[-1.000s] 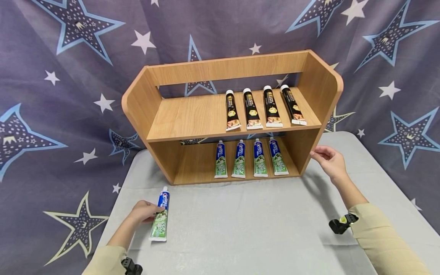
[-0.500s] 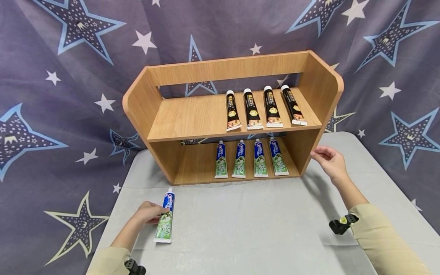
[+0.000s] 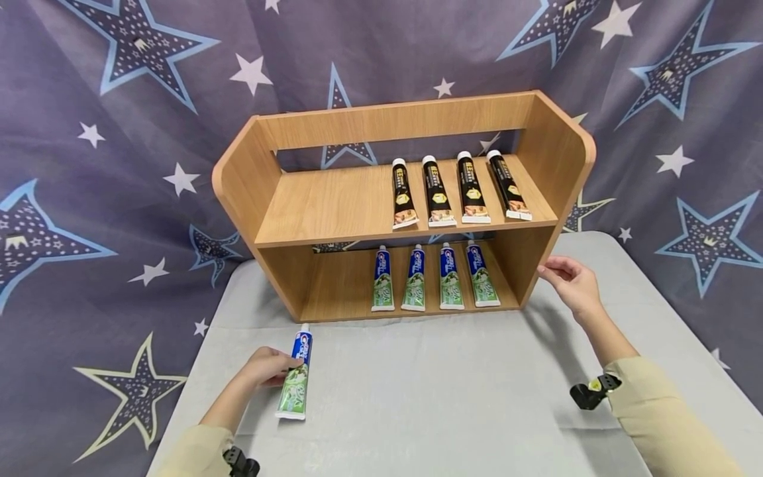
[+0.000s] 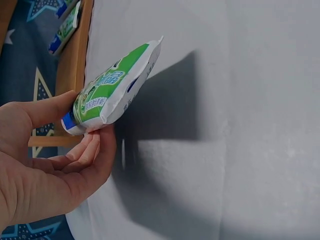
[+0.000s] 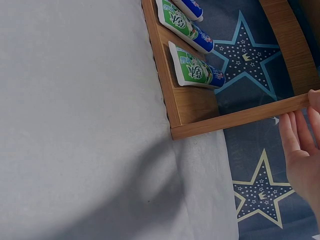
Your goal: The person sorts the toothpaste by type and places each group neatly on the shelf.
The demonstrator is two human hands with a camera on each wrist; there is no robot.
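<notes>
My left hand (image 3: 267, 366) pinches a blue, white and green toothpaste tube (image 3: 293, 395) between thumb and fingers, in front of the shelf's left end. In the left wrist view that tube (image 4: 112, 85) is held above the table, casting a shadow on it; its cap end is hidden. My right hand (image 3: 575, 286) is at the wooden shelf's (image 3: 334, 233) right side panel. From the right wrist view, the thumb and fingers grip that panel (image 5: 240, 117) at its edge.
Several matching blue-green toothpaste tubes (image 3: 414, 281) lie side by side on the lower level, towards the right. Above them, several black toothpaste tubes (image 3: 438, 192) lie on the upper level. A grey cloth covers the table (image 3: 417, 391); a star-patterned curtain (image 3: 143, 218) hangs behind.
My left hand has carried the toothpaste tube a little to the right. The right hand stays at the shelf's side panel.
</notes>
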